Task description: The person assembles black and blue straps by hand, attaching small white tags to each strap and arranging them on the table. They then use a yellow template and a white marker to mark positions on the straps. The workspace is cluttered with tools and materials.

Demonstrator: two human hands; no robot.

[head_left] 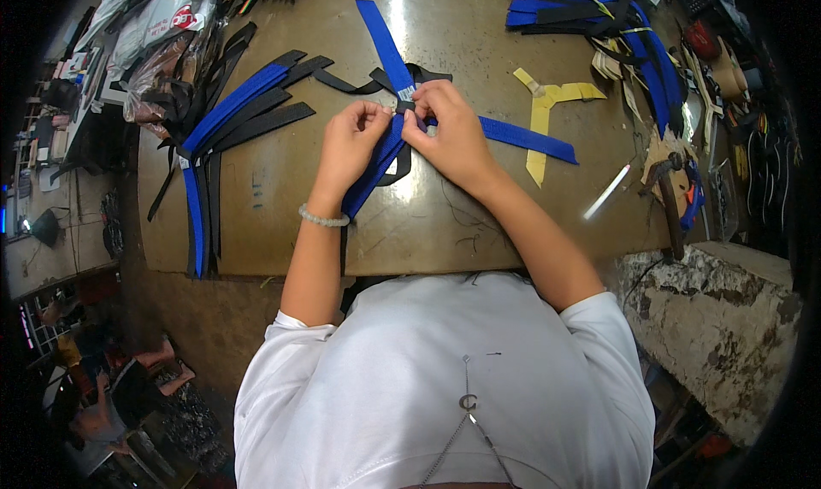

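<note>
Blue webbing straps (530,138) meet at the middle of the table, one running far, one right and one toward me. At their crossing is a small black loop or band (404,107), pinched between the fingertips of my left hand (349,147) and my right hand (451,138). A white printed label (406,91) lies on the strap just beyond my fingers. A thin black strap (342,85) curls out behind the crossing. My fingers partly hide the join, so how the straps are fastened there is unclear.
Bundled blue and black straps (231,113) lie at left, with another bundle (564,12) at far right. A folded yellow strip (540,117), a thin blade-like tool (607,191) and a hammer (669,194) are on the right. Plastic bags (175,19) sit far left.
</note>
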